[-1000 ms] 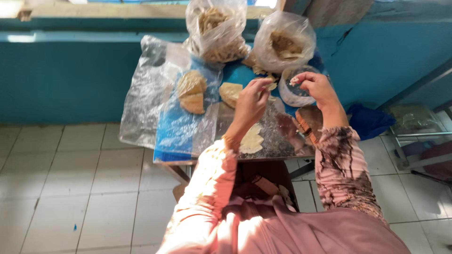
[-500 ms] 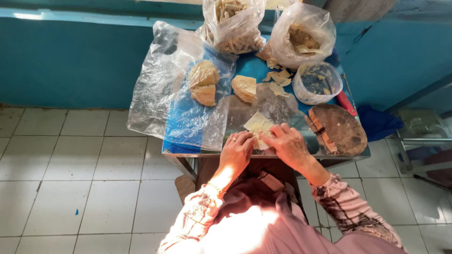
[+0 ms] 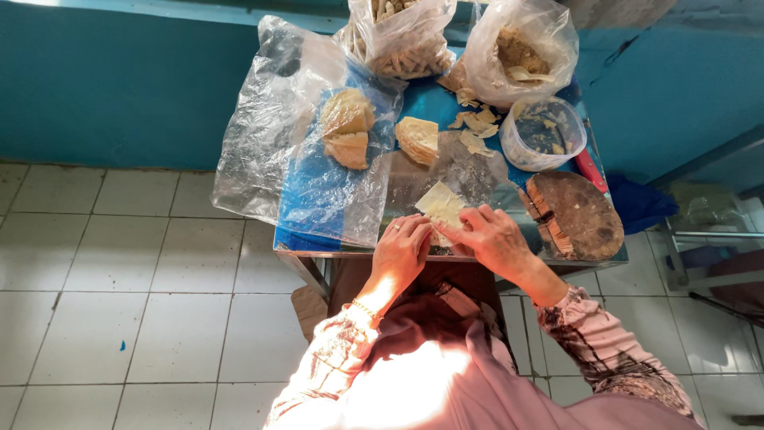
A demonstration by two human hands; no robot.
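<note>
Both of my hands rest at the near edge of a small blue table (image 3: 434,107). A thin pale square wrapper sheet (image 3: 440,202) lies on clear plastic there. My left hand (image 3: 402,249) pinches its near left side. My right hand (image 3: 493,236) holds its near right edge with the fingertips. A ring shows on my left hand and a bracelet on that wrist. Beyond the sheet sit folded pale stacks of wrappers (image 3: 348,127) and another stack (image 3: 419,138).
Two clear plastic bags (image 3: 402,36) (image 3: 521,48) full of tan pieces stand at the back. A clear tub (image 3: 544,132) and a round wooden chopping block (image 3: 578,215) sit on the right. Crumpled clear plastic (image 3: 274,127) hangs over the table's left side. White floor tiles (image 3: 119,302) lie to the left.
One second ago my hands were up by the tub and scraps at the back. They came down to the near edge with the pale sheet and now stay on it.
</note>
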